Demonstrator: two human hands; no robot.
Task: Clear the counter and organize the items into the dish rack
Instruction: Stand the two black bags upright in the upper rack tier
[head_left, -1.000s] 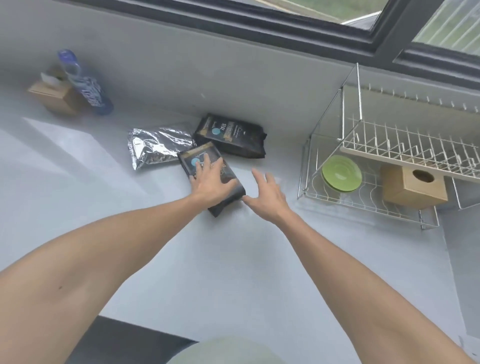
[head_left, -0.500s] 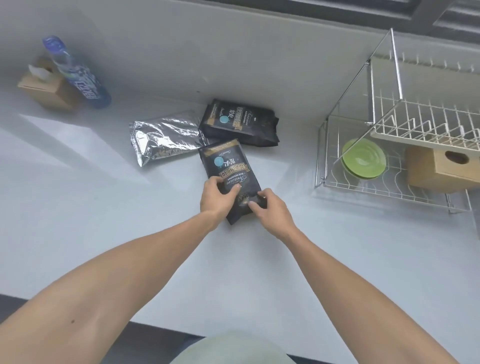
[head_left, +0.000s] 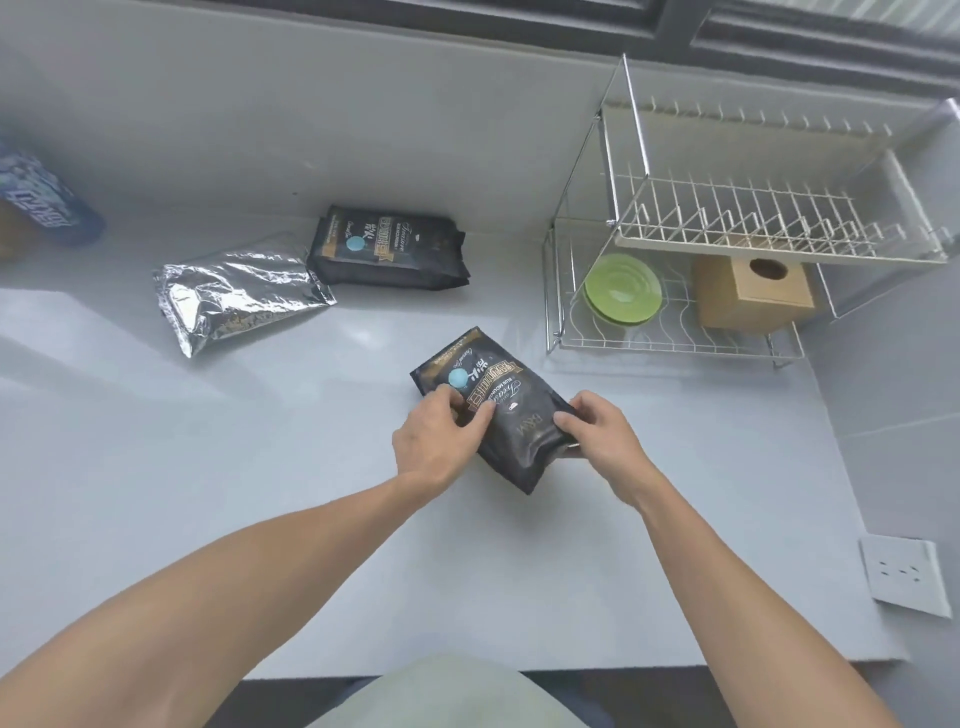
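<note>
Grey surface (head_left: 260, 467) carries dish rack (head_left: 675, 343); left hand (head_left: 434, 441) and right hand (head_left: 605, 434) fingers both grip black coffee bag (head_left: 511, 431) by its sides.

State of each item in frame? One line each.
Black coffee bag in hands: held by both hands.
Left hand: grip shut on bag.
Right hand: grip shut on bag.
Second black coffee bag: lying flat.
Silver foil pouch: lying flat, crinkled.
Green plate: in wire dish rack, lower tier.
</note>
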